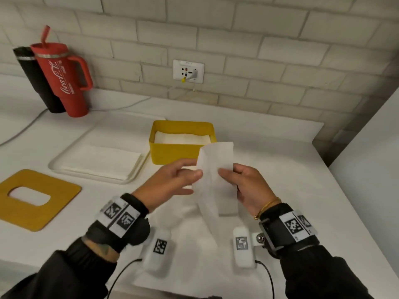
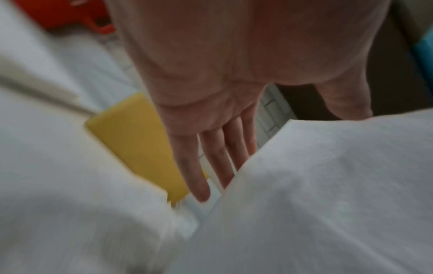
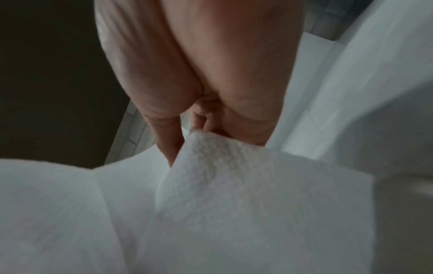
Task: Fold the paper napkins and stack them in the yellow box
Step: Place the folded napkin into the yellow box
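head view – my left hand [image 1: 172, 180] and right hand [image 1: 244, 186] both pinch a folded napkin [image 1: 216, 169], lifted off the counter – just before the box [image 1: 183, 145].

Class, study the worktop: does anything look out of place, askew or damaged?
Nothing stands out. The yellow box sits upright holding napkins, the spare stack lies flat in the tray, and both hands hold one napkin.
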The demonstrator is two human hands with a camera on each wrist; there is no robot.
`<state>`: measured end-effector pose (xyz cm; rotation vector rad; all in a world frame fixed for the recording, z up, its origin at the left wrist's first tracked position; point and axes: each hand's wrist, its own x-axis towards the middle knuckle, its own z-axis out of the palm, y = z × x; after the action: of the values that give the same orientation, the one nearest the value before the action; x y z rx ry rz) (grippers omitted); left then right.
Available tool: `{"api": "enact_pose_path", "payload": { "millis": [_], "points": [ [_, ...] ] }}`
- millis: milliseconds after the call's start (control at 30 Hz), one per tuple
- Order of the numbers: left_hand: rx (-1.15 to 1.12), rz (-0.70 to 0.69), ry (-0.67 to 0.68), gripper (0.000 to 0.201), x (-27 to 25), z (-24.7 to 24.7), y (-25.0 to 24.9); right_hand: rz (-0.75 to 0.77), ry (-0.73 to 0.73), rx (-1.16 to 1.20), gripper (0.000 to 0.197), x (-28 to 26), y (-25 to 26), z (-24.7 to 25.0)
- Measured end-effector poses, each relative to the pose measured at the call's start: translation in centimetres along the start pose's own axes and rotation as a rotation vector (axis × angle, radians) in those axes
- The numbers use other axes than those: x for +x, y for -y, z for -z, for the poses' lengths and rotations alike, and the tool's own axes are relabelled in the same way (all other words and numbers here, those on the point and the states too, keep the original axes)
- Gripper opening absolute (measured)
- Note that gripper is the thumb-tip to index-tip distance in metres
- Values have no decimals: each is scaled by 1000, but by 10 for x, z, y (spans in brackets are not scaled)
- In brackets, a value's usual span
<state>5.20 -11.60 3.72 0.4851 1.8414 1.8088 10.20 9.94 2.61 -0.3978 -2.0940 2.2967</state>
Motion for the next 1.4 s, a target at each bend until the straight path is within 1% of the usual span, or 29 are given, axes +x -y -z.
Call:
{"api": "enact_pose_path", "payload": {
  "millis": [33, 67, 133, 167, 200, 267, 333, 367, 433, 500, 533, 567, 633, 700, 767, 800, 900, 967, 1033, 1067, 1133, 1167, 1233, 1333, 1400],
  "points": [
    [-53, 10, 2, 69, 2, -2, 6, -26, -17, 31, 20, 2, -2, 0],
    [-159, 46, -6, 67, 4, -4, 10, -48, -32, 63, 17, 3, -3, 0],
    [-390, 133, -4, 61, 8, -9, 15, -92, -61, 106, 14, 2, -5, 0],
    [-424, 151, -2, 56, 9, -11, 16, -110, -69, 115, 14, 3, -7, 0],
    [-384, 153, -7, 49, 11, -14, 17, -123, -71, 117, 14, 2, -9, 0],
    [-216, 140, -41, 33, 14, -19, 18, -133, -60, 109, 11, 1, -12, 1],
    [-93, 121, -95, 24, 19, -21, 18, -153, -52, 114, 10, 0, -13, 1],
    [-60, 107, -125, 23, 20, -22, 18, -158, -60, 120, 15, 0, -14, 1],
    [-29, 81, -199, 26, 24, -25, 18, -163, -78, 181, 37, 1, -17, 2],
    [-43, 63, -279, 23, 26, -28, 17, -191, -43, 296, 58, 0, -19, 4],
    [-66, 59, -310, 21, 27, -29, 17, -203, -10, 336, 60, -2, -19, 4],
    [-94, 60, -326, 20, 28, -30, 16, -199, 22, 342, 55, -4, -20, 3],
    [-163, 67, -294, 18, 28, -32, 15, -134, 64, 283, 37, -7, -23, 1],
    [-268, 92, -173, 17, 24, -38, 16, -84, 72, 225, 36, -7, -30, 0],
    [-372, 137, -55, 29, 21, -43, 18, -78, 67, 200, 37, -8, -34, -3],
    [-396, 147, -40, 31, 21, -45, 18, -85, 59, 192, 36, -9, -35, -5],
    [-415, 141, -69, 33, 23, -45, 21, -109, 70, 148, 38, -13, -40, -4],
    [-440, 117, -106, 33, 24, -42, 24, -136, 109, 9, 35, -17, -38, 2],
    [-497, 90, -165, 33, 24, -34, 27, -152, 143, -182, 27, -20, -30, 17],
    [-532, 83, -199, 35, 24, -28, 28, -143, 130, -236, 24, -20, -23, 28],
    [-607, 93, -253, 39, 24, -16, 30, -85, 46, -325, 21, -17, -6, 59],
    [-637, 103, -269, 40, 23, -11, 30, -49, 2, -436, 20, -14, 2, 76],
    [-672, 116, -268, 40, 20, -4, 31, -9, -24, -784, 23, -9, 13, 108],
    [-688, 122, -246, 34, 16, -4, 31, -32, 45, -1324, 37, 1, 12, 139],
    [-681, 126, -241, 37, 14, -7, 32, -43, 93, -1505, 45, 7, 7, 147]
  ]
}}
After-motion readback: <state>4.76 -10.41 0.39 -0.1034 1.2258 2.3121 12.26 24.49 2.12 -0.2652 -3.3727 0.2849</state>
